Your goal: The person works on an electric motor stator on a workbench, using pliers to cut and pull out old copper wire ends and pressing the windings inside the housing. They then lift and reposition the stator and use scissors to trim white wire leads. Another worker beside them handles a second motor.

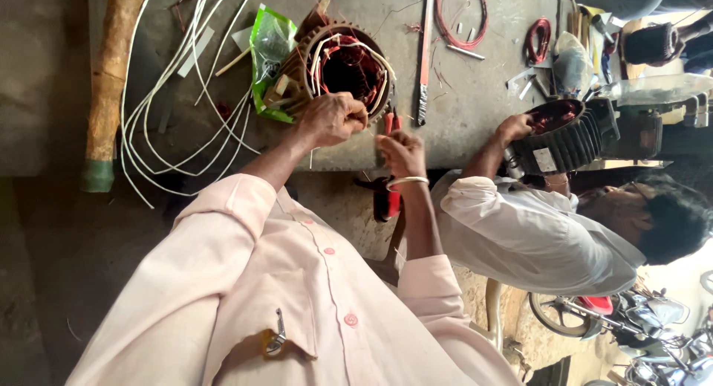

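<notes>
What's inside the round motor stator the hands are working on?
Inside the stator, copper windings and white sleeved leads show around a dark bore. The left hand covers its near edge; the right hand is beside it.

On the grey concrete surface [475, 96] stands the round toothed motor stator with copper windings [345, 68]. A green plastic packet [269, 59] lies just left of it, loose white wires [186, 96] farther left, and what seems a long red-handled tool [425, 59] to its right.
</notes>
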The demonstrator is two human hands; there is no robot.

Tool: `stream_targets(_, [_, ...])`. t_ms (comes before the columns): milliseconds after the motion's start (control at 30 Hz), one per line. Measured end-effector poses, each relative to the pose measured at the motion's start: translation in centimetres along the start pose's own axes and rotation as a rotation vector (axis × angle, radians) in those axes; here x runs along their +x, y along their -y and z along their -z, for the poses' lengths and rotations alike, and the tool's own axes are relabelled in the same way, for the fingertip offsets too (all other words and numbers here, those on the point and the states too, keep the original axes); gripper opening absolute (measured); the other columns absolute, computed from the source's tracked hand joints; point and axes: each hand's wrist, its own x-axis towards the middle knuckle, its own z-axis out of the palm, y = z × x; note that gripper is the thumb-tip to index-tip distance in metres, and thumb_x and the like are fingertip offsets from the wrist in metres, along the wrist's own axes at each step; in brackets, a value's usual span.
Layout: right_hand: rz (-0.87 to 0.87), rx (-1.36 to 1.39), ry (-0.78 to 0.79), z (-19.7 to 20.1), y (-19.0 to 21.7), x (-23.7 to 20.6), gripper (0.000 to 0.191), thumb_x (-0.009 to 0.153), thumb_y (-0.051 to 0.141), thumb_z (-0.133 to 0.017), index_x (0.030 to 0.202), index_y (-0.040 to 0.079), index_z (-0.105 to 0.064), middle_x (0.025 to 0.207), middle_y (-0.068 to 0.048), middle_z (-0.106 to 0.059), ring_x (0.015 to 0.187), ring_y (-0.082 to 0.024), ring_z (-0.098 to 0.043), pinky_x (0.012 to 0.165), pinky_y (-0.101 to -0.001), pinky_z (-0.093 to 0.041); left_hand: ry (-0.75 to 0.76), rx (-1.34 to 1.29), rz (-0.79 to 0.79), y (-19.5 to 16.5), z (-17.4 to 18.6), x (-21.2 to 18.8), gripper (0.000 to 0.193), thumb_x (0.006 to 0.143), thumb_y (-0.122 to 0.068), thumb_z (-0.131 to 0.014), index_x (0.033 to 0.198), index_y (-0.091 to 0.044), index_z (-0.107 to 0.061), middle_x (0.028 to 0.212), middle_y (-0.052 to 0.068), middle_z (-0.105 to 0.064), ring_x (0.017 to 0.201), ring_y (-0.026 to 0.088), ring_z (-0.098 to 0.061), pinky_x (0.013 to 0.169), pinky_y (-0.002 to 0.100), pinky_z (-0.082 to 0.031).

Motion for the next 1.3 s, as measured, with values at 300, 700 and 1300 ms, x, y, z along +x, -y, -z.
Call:
stream_targets(300, [0.237, -0.133, -0.021, -4.2, -1.4, -1.7, 0.022, 0.101, 0.028, -0.068, 0.108, 0.007, -0.067, 0.076, 0.007, -0.051, 0.068, -0.001, -0.044, 0.057, -0.0219, -0.038, 0.072, -0.005, 0.082, 0.8, -0.7, 0.4, 0.012, 0.082, -0.022, -0.072, 0.090, -0.016, -0.078, 0.091, 0.006, -0.075, 0.087, 0.024, -0.071, 0.081, 0.041, -0.054])
stream_targets(700, [0.155, 0.014, 0.019, 3.1, -4.1, -2.5, 0.034, 0.109, 0.029, -0.057, 0.126, 0.002, -0.070, 0.072, 0.007, -0.050, 0.061, -0.003, -0.043, 0.053, -0.0193, -0.035, 0.043, -0.006, 0.066, 1.2, -1.0, 0.3, 0.012, 0.079, -0.019, -0.071, 0.088, -0.015, -0.079, 0.091, 0.008, -0.076, 0.089, 0.027, -0.073, 0.084, 0.042, -0.055])
stream_targets(1300, [-0.280, 0.890, 0.026, -2.7, -3.8, -3.7, 0.033, 0.109, 0.015, -0.055, 0.141, 0.014, -0.053, 0.094, -0.005, -0.063, 0.066, -0.010, -0.053, 0.051, -0.0267, -0.042, -0.105, 0.149, -0.046, -0.1, -1.6, -1.0, 0.010, 0.087, -0.018, -0.070, 0.088, -0.009, -0.068, 0.089, 0.012, -0.066, 0.085, 0.035, -0.069, 0.072, 0.048, -0.054])
